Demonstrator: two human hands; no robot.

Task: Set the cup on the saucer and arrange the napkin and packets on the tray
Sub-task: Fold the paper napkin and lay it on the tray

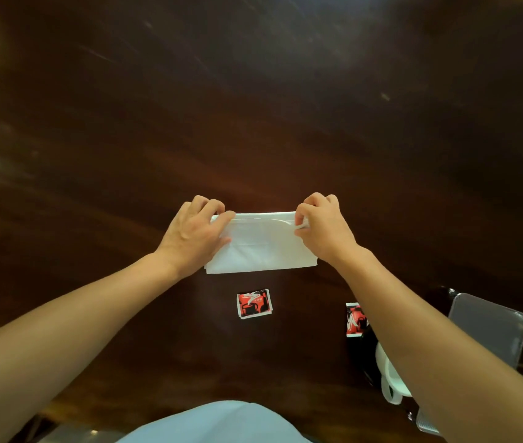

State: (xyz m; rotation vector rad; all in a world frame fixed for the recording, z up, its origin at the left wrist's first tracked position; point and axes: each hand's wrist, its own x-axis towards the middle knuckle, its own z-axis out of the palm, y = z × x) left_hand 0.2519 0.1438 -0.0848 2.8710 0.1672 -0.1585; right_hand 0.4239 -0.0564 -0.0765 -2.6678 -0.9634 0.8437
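A white napkin [261, 244] lies on the dark wooden table [253, 107], with its far edge folded over. My left hand [194, 231] pinches the far left corner and my right hand [324, 225] pinches the far right corner. A red and black packet [254, 304] lies on the table just in front of the napkin. A second red packet [354, 319] is partly hidden under my right forearm. A white cup [389, 375] with a handle shows at the lower right, mostly covered by my right arm. No saucer can be made out.
A grey flat rectangular object [490, 327], possibly a tray, sits at the right edge beyond my right arm. My light blue clothing [221, 423] fills the bottom centre. The table stretches far ahead, dark and glossy.
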